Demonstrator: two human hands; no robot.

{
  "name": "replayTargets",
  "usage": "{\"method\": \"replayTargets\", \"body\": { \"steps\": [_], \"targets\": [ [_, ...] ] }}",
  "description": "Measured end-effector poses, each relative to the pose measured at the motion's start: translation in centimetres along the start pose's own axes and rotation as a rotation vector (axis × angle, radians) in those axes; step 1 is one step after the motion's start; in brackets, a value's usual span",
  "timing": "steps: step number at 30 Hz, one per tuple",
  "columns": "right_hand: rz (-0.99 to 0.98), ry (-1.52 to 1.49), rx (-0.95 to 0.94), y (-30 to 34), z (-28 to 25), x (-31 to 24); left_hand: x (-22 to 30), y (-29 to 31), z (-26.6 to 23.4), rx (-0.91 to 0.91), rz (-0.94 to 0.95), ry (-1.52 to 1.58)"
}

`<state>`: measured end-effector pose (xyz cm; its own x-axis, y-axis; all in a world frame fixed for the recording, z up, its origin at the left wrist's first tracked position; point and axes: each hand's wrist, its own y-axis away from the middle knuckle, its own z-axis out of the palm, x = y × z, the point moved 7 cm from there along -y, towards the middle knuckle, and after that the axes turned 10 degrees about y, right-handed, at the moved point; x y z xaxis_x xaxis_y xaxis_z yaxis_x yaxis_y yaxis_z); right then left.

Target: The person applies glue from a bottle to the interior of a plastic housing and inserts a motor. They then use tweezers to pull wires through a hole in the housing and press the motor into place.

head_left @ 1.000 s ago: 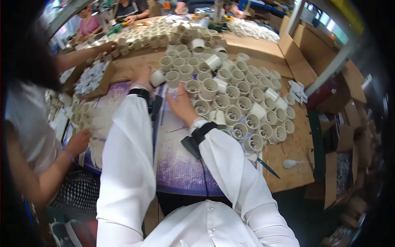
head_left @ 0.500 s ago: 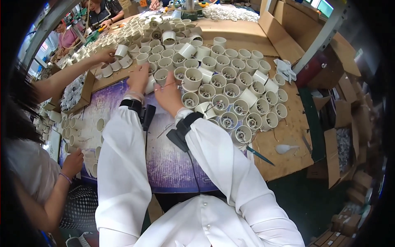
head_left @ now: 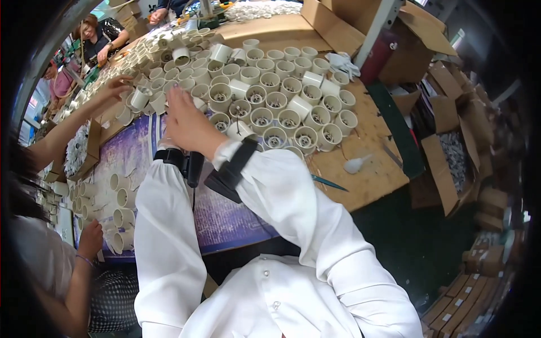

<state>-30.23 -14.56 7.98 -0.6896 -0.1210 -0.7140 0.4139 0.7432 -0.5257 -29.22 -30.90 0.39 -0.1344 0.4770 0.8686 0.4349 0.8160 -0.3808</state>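
Observation:
My right hand (head_left: 190,119) reaches across to the left among the cream cylindrical cups. Its fingers are stretched away from me beside a cup (head_left: 158,103), and nothing shows in its grasp. Most of my left hand (head_left: 167,142) is hidden behind it; only the part by the wrist shows, so its fingers cannot be made out. Near my right thumb lies a white cup (head_left: 199,104), partly covered by the hand. Right of my hands stand many upright cups with metal parts and wires inside, such as this front cup (head_left: 274,137). A few others lie on their sides.
At left, a co-worker's hand (head_left: 116,88) is raised near a tilted cup (head_left: 141,98); the other hand (head_left: 90,239) is by several cups. A box of white pieces (head_left: 79,147) stands there. Right are tweezers (head_left: 329,183), a white squeeze bottle (head_left: 355,164), a glove (head_left: 342,63) and cartons (head_left: 445,163).
My right hand has moved left, away from the cup it touched, and now covers my left hand. The co-worker's far hand has come off a cup. The whole view has shifted.

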Motion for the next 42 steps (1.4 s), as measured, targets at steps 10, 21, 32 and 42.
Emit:
{"method": "replayTargets", "body": {
  "steps": [10,21,32,42],
  "targets": [
    [0.350,0.183,0.279,26.7,-25.7,1.9,2.9,5.3,-1.3,-0.116,-0.334,0.798],
    [0.519,0.560,0.212,25.1,-30.9,13.2,0.8,11.1,-8.4,0.035,-0.075,0.580],
    [0.481,0.583,0.420,28.7,-35.5,14.5,5.3,14.0,-3.3,0.160,-0.154,0.344],
    [0.262,0.564,0.427,29.7,-29.6,2.2,6.1,12.2,5.5,0.020,-0.166,0.187]
  ]
}}
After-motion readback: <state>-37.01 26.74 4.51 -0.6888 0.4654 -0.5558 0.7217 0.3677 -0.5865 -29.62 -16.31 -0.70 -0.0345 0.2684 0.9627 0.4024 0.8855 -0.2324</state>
